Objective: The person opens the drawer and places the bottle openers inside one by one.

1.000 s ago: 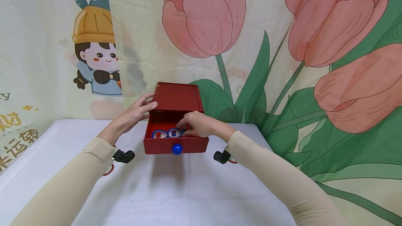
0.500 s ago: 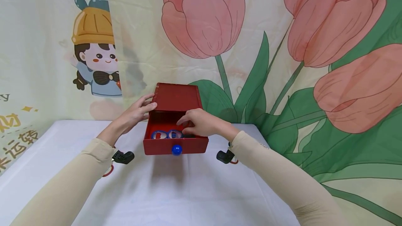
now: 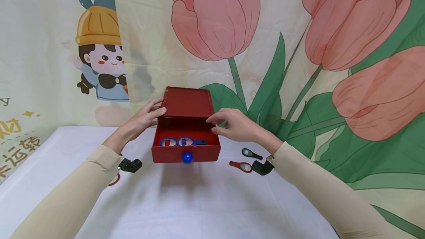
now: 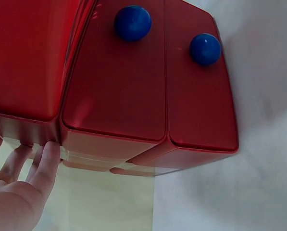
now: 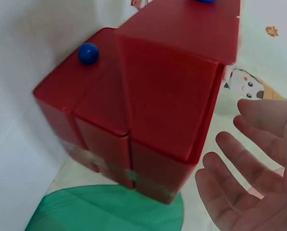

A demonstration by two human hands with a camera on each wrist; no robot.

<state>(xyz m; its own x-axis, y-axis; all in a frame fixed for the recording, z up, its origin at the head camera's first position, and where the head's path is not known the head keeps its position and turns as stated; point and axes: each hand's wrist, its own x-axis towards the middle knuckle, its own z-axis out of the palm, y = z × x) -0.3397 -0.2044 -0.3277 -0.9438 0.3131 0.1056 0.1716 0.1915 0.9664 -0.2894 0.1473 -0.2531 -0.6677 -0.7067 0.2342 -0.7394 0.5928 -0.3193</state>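
A red drawer cabinet [image 3: 189,102] with blue knobs stands on the table, its top drawer [image 3: 209,154] pulled out. In the drawer lie two blue-rimmed objects [image 3: 185,141] that look like small magnifying glasses; a blue handle points right. My left hand [image 3: 144,117] rests against the cabinet's left side, and in the left wrist view its extended fingertips touch the red side wall. My right hand [image 3: 234,124] hovers over the drawer's right edge, holding nothing. Loosely spread fingers [image 5: 244,168] show beside the cabinet in the right wrist view.
Right of the cabinet lie a black magnifier-like piece [image 3: 251,153] and a red one [image 3: 241,166], close to the right wrist camera [image 3: 262,167]. Another red rim [image 3: 114,180] shows partly behind the left sleeve. A tulip-printed curtain [image 3: 219,25] hangs behind the white-covered table [image 3: 199,202].
My right hand has come up out of the drawer and moved right, uncovering the blue handle inside and the black and red pieces on the table. The left hand has stayed put.
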